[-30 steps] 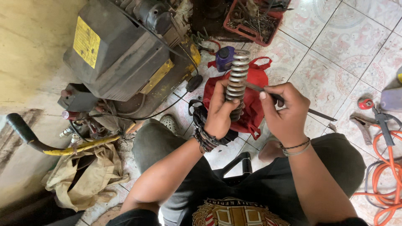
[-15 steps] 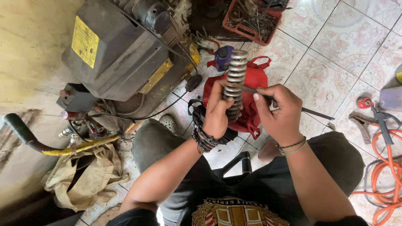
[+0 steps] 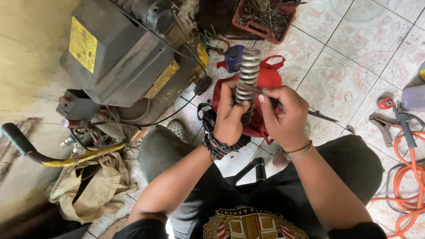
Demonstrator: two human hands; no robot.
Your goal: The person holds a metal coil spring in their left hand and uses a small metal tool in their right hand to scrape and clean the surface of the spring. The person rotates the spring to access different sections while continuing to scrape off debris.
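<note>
At frame centre, the left hand (image 3: 230, 117) grips an upright coil spring (image 3: 247, 75); the right hand (image 3: 285, 115) pinches a thin metal tool (image 3: 325, 116) against it, above a red bag (image 3: 268, 79).

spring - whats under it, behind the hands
A red bag lies on the tiled floor below the spring. The left hand and right hand cover the spring's lower end and the bag's middle, so anything there is hidden.
</note>
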